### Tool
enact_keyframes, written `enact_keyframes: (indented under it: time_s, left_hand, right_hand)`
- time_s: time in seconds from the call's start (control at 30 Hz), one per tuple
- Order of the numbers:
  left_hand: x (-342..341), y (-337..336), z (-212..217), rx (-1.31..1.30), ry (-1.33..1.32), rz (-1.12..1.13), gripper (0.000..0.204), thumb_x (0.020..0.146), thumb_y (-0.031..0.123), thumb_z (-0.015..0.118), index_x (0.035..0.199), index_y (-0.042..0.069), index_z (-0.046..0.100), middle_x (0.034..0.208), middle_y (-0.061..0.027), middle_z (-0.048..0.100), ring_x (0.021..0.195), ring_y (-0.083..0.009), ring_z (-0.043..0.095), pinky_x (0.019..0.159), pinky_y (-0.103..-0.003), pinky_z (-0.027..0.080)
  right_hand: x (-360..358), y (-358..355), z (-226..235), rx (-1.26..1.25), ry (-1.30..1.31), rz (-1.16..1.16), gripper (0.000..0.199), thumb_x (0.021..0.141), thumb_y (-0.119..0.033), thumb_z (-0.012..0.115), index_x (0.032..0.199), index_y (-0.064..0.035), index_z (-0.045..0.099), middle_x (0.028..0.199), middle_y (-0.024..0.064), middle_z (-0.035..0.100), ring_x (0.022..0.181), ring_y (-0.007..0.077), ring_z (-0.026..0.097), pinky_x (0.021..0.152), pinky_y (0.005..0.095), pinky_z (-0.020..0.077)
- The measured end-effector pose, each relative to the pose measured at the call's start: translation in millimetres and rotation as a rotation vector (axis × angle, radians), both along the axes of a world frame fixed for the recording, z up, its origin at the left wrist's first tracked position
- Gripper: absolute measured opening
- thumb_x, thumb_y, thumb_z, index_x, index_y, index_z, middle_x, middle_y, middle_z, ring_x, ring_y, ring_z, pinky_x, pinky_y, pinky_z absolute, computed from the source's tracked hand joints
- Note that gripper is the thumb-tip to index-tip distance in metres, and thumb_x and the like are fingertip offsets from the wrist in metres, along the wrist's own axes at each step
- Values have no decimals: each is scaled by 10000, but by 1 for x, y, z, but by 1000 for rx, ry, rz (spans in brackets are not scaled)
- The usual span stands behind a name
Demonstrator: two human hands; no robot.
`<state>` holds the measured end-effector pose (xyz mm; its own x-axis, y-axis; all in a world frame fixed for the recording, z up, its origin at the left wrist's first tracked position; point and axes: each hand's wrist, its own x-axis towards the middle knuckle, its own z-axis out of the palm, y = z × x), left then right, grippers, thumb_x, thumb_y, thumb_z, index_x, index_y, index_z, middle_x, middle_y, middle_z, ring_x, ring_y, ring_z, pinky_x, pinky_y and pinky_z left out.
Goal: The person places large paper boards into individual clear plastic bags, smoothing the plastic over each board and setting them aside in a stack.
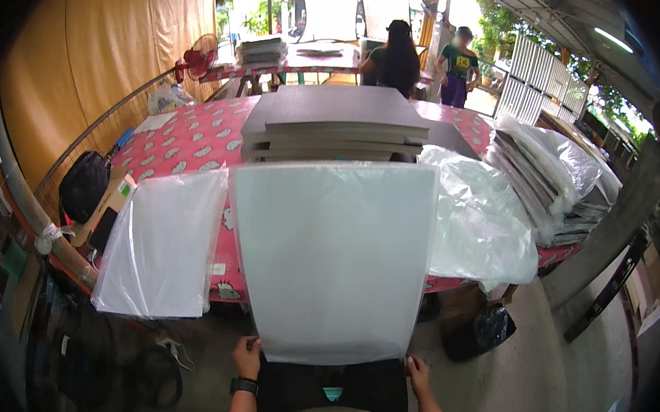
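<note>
A large pale rectangular panel in a clear plastic sleeve (332,256) stretches from my lap to the table. Its near edge hangs above my legs, and its far edge reaches the stack of boards. My left hand (247,357), with a dark band on the wrist, closes its fingers on the near left corner. At the near right corner, my right hand (418,373) has its fingers closed on the sleeve's edge. To the left lies a pile of white sheets in clear plastic (160,244). Crumpled clear plastic bags (482,217) spread on the right.
Grey-topped boards (341,107) are stacked on the pink patterned tablecloth (189,139). Plastic-wrapped boards (535,174) pile up at the right. A black bag (84,186) and a dark phone (104,228) are at the left edge. Two people (397,61) are beyond the table, near a red fan (200,57).
</note>
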<state>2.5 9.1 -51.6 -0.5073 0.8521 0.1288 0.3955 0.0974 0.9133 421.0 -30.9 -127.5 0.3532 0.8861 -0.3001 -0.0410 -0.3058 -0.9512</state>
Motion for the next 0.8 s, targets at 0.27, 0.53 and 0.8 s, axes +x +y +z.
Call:
enact_keyframes:
  time_s: [0.27,0.53,0.8]
  left_hand:
    - [63,-38,17,90,497,-183,498,612,64,613,1080,55,443,1146,-171,401,1093,-351,341,913,-439,271]
    - [142,-31,16,65,765,-913,812,584,204,699,1273,169,269,1307,-129,201,1209,-351,188,944,-535,198]
    - [132,-33,-12,176,878,-451,629,666,234,590,1239,174,336,1338,-117,214,1235,-301,204,901,-619,168]
  right_hand:
    - [-10,9,1,60,-731,57,195,728,-133,612,852,12,567,703,149,576,675,232,576,632,313,443]
    - [-7,-10,15,336,-955,193,136,709,-79,606,786,9,536,718,142,543,688,260,546,609,329,427]
    - [-93,-38,148,23,66,802,128,765,-93,595,816,4,528,770,36,553,721,73,472,647,231,387]
